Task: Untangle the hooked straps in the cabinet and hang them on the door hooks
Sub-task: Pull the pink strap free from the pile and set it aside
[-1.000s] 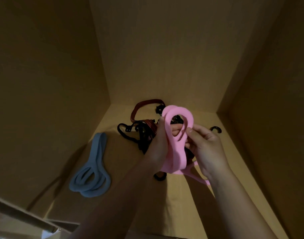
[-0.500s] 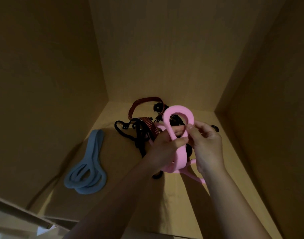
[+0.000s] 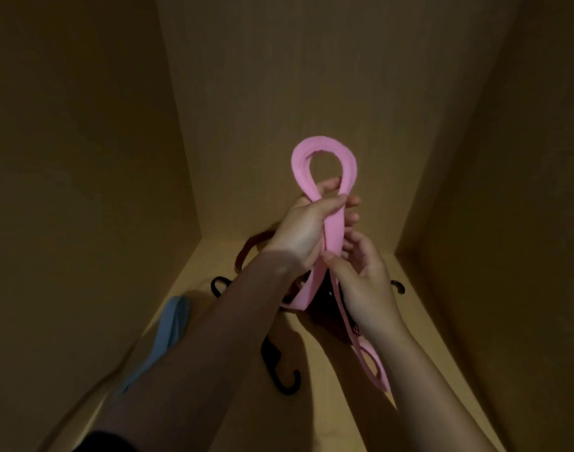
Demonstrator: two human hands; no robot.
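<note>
A wide pink strap (image 3: 324, 158) stands in a loop above my hands, lifted off the cabinet floor. My left hand (image 3: 303, 228) grips the strap just below the loop, thumb across its front. My right hand (image 3: 360, 278) pinches the strap lower down, and a thin pink tail (image 3: 372, 370) hangs beneath it. Under my hands lies a tangle of dark red straps (image 3: 246, 252) with black hooks (image 3: 287, 380), mostly hidden by my arms. No door hooks are in view.
A blue strap (image 3: 170, 331) lies loose on the cabinet floor (image 3: 419, 337) at the left, partly behind my left forearm. Wooden cabinet walls close in at the left, back (image 3: 311, 76) and right. Another black hook (image 3: 399, 286) pokes out by my right wrist.
Both hands have raised the pink strap well above the tangle. The left hand now grips below the loop and the right hand has slid lower down the strap.
</note>
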